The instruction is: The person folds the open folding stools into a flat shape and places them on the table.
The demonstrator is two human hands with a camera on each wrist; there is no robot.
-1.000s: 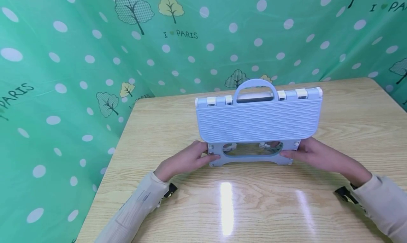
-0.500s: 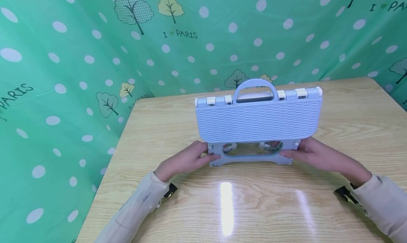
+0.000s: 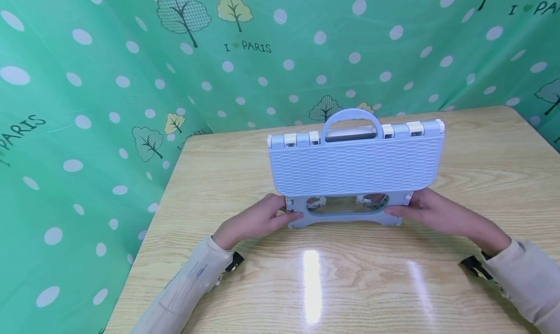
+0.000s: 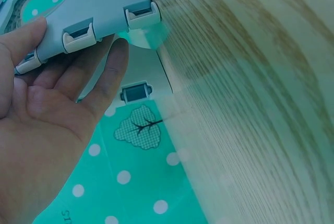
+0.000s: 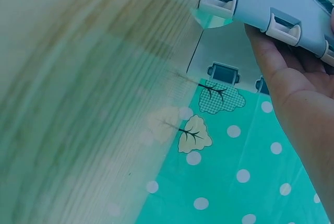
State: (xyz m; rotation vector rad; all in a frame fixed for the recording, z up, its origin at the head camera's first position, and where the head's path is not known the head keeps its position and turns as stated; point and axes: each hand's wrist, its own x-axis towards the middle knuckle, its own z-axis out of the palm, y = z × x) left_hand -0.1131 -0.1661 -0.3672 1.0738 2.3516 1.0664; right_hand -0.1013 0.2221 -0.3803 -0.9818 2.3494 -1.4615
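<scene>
A light-blue plastic folding stool stands on the wooden table, its ribbed top panel tilted toward me and its arched carry handle at the upper edge. Below the panel, the front leg frame with an oval cut-out shows. My left hand grips the left side of that frame, thumb across its front. On the opposite side my right hand holds the frame the same way, its thumb near the cut-out. In both wrist views the fingers pass behind the leg panel, beside white hinge clips; the fingertips are partly hidden.
The wood-grain table extends around the stool, with light reflections near the front. A green dotted curtain printed with trees hangs behind and to the left. Black straps show at both wrists below pale sleeves.
</scene>
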